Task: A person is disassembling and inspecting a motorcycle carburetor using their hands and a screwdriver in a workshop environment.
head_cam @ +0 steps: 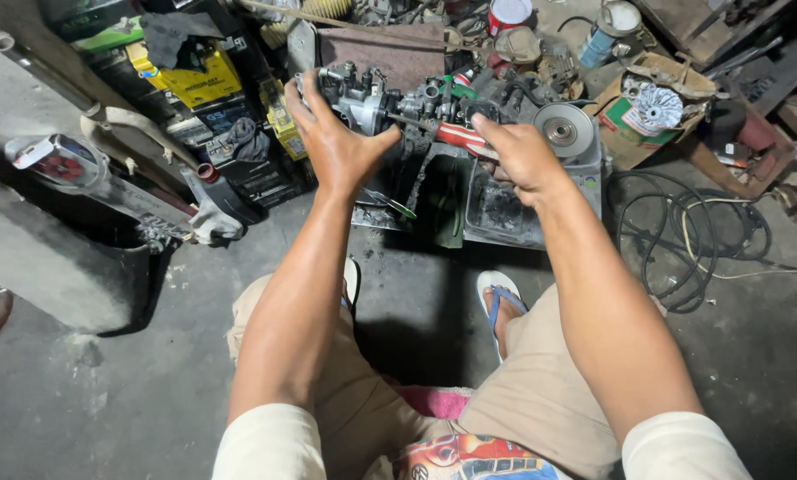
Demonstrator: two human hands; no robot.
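Left hand [334, 142]: arm outstretched, fingers spread, clasping grey metal pump [372, 100] | Right hand [525, 158]: arm extended, closed around red-handled screwdriver [456, 136], tip at pump | Pump: held above dark tray [505, 213], floor [150, 391] below, cables [683, 240] right.

A pump assembly [390, 102] sits above a metal tray [505, 209] on the floor; stacked batteries [199, 84] lie left, a coiled cable [683, 240] right, a cardboard box [656, 111] behind it.
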